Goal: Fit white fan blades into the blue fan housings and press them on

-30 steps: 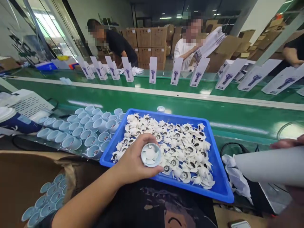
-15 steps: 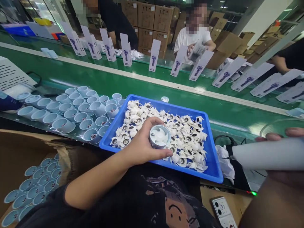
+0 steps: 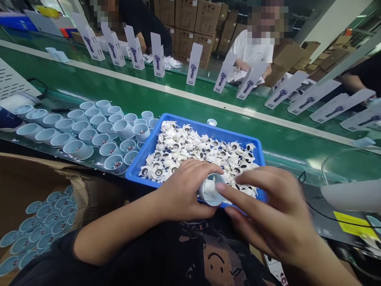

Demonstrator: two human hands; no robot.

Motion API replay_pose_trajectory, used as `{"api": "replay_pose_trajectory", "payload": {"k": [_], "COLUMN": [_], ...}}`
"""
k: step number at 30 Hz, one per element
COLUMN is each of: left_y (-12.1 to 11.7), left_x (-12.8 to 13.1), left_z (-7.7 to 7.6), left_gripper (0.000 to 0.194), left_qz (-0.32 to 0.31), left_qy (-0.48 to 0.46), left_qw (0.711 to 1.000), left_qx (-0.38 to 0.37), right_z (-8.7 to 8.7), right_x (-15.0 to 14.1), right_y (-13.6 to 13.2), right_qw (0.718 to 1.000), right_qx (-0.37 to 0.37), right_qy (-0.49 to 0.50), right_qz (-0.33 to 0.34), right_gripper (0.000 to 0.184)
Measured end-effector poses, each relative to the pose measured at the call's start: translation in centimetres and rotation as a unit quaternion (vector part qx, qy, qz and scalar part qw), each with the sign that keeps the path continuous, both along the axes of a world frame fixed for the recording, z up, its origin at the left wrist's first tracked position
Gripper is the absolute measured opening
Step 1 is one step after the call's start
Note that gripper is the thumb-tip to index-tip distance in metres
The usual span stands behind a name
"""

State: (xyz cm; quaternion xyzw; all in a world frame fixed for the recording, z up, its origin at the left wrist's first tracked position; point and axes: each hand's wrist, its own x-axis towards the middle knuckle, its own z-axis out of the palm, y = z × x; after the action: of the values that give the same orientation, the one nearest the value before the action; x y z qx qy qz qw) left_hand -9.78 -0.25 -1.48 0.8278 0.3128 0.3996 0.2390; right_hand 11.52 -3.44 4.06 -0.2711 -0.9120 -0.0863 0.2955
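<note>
My left hand [image 3: 181, 190] is wrapped round a short light-blue fan housing [image 3: 214, 201], its open end tilted up toward me. Inside it sits a white fan blade [image 3: 210, 187]. From the right, my right hand [image 3: 276, 210] reaches in, partly blurred, with fingers spread and the index fingertip at the blade and the housing's rim. It grips nothing that I can see. Just behind both hands stands a blue tray [image 3: 135, 169] full of loose white fan blades [image 3: 178, 139] with dark hubs.
Light-blue housings [image 3: 76, 149] stand in rows at left; more fill a cardboard box [image 3: 85, 198] below. A white cylinder [image 3: 351, 194] juts in at right near a black cable. Across the green conveyor [image 3: 178, 103], upright printed boxes [image 3: 193, 65] form a line, with people beyond.
My right hand has left the white cylinder at right and come to the housing. My left hand, with the housing, has shifted slightly right and down. The person opposite has lowered their hands.
</note>
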Motion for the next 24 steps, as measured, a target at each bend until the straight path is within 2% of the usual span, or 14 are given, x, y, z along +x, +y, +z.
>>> {"api": "replay_pose_trajectory", "payload": {"k": [3, 5, 8, 11, 15, 19, 22, 24], "left_y": [-0.4, -0.5, -0.6, -0.6, -0.5, -0.3, -0.2, -0.2], "left_x": [0.0, -0.1, -0.3, -0.4, -0.6, -0.6, -0.4, -0.2], "left_z": [0.2, 0.1, -0.1, -0.5, -0.9, -1.0, -1.2, -1.2], "left_gripper": [0.041, 0.04, 0.04, 0.043, 0.041, 0.043, 0.041, 0.042], "left_qz": [0.031, 0.06, 0.07, 0.069, 0.079, 0.073, 0.072, 0.067], "left_qy": [-0.002, 0.0, 0.022, 0.031, 0.016, 0.011, 0.019, 0.02], "left_qw": [0.999, 0.998, 0.997, 0.996, 0.995, 0.995, 0.996, 0.996], "left_qx": [0.009, 0.024, 0.039, 0.049, 0.053, 0.066, 0.056, 0.055], "right_z": [-0.7, -1.3, -2.2, -2.8, -3.2, -3.6, -3.9, -4.2], "right_x": [-1.3, -1.5, -1.5, -1.7, -1.6, -1.6, -1.8, -1.7], "right_y": [1.3, 1.5, 1.0, 0.5, 0.2, 0.0, 0.1, 0.1], "right_qw": [0.996, 0.997, 0.999, 0.997, 0.995, 0.996, 0.994, 0.993], "right_qx": [-0.077, -0.071, -0.043, -0.056, -0.042, -0.069, -0.044, -0.039], "right_qy": [-0.041, -0.036, 0.013, 0.043, 0.086, 0.058, 0.105, 0.114], "right_qz": [0.028, 0.008, 0.025, 0.019, 0.0, -0.006, -0.006, -0.011], "right_gripper": [0.04, 0.046, 0.043, 0.051, 0.037, 0.054, 0.037, 0.039]}}
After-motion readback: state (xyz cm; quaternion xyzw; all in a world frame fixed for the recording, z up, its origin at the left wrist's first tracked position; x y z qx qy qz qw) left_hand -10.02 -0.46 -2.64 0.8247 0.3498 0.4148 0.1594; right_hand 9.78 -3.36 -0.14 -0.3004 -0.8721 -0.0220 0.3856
